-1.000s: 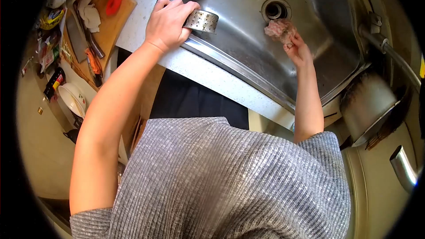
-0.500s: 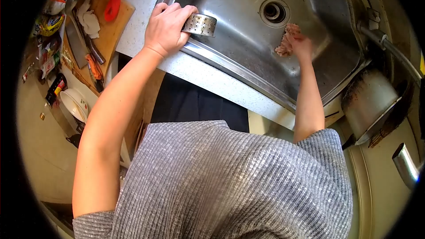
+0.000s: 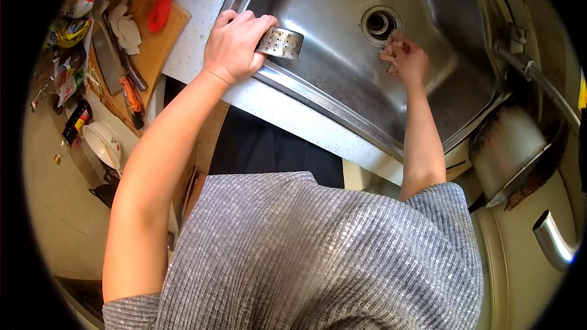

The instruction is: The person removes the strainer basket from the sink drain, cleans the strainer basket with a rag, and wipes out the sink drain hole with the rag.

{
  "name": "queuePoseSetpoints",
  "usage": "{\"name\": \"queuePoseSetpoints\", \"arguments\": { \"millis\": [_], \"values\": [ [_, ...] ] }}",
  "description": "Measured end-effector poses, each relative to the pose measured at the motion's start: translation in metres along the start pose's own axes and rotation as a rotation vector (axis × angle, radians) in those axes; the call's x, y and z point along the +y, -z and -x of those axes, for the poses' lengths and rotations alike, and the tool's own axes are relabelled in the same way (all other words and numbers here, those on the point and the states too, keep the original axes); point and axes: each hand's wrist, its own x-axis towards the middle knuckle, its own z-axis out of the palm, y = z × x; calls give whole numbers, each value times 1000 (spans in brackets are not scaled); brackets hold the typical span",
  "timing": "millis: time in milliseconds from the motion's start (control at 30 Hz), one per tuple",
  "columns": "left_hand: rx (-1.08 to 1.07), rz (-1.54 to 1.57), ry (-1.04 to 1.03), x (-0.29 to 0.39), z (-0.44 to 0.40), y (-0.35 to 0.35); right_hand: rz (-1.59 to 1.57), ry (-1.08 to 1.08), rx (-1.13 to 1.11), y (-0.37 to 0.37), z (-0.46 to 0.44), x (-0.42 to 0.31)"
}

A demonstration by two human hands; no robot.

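My left hand (image 3: pixel 238 46) is closed on a round metal sink strainer basket (image 3: pixel 280 43) with small holes in its side, held over the sink's front rim. My right hand (image 3: pixel 410 61) is closed on a crumpled pinkish cloth (image 3: pixel 393 55) inside the stainless steel sink (image 3: pixel 342 79). The cloth is just in front of the open drain (image 3: pixel 380 24) and overlaps the edge of its ring in view. Part of the cloth is hidden by my fingers.
On the left, a cutting board (image 3: pixel 160 36) holds a cleaver (image 3: pixel 107 61), a white cloth (image 3: pixel 127 29) and a red-handled tool (image 3: pixel 164 6). White bowls (image 3: pixel 103 143) stand below it. At right are a pot (image 3: pixel 509 146) and the faucet pipe (image 3: pixel 544 79).
My right hand has moved the cloth up toward the drain and bunched it tighter. My left hand still holds the strainer basket, and the view has shifted slightly.
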Motion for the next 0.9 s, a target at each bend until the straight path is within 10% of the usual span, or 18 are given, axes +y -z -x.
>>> {"name": "queuePoseSetpoints", "arguments": {
  "millis": [233,533,900],
  "values": [
    [3,51,-5,-4,1,-4,658,779,12,-20,-18,-38],
    [-31,50,19,-4,1,-5,1403,747,-583,-55,-43,-51],
    [-39,49,31,-3,-1,-3,907,644,-503,-58,-50,-51]
  ]
}}
